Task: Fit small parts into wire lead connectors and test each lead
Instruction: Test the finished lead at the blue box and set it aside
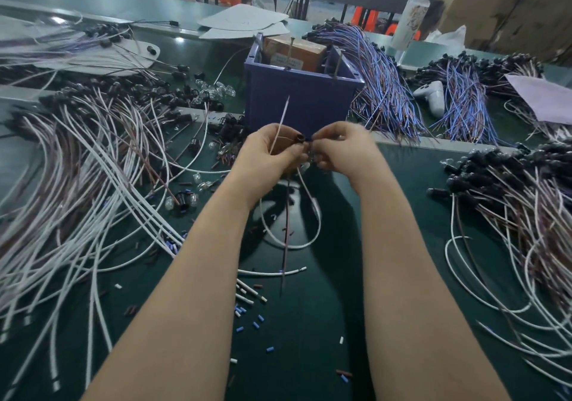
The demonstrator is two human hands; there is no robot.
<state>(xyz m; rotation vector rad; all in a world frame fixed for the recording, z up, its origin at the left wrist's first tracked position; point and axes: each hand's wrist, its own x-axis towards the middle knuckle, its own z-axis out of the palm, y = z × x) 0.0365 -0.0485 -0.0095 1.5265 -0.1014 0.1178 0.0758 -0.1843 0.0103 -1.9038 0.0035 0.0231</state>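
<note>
Black connector (pixel 299 137): pinched at the left hand's (pixel 272 156) fingertips, raised above the green table (pixel 309 323), just in front of the blue box (pixel 301 97).
Left grip: closed on the connector and its leads; a white wire (pixel 280 126) rises past the thumb, a white loop and a dark wire (pixel 286 233) hang below.
Right hand (pixel 340 146): fingertips closed against the connector's mouth; whatever they pinch is too small to tell.
Left heap (pixel 77 159): white and brown leads, loose clear bulbs (pixel 216 89) beside.
Right heap (pixel 526 202): black-capped leads.
Behind: blue-purple leads (pixel 380 72).
Writing: brown carton (pixel 294 52) label in the box, unreadable.
</note>
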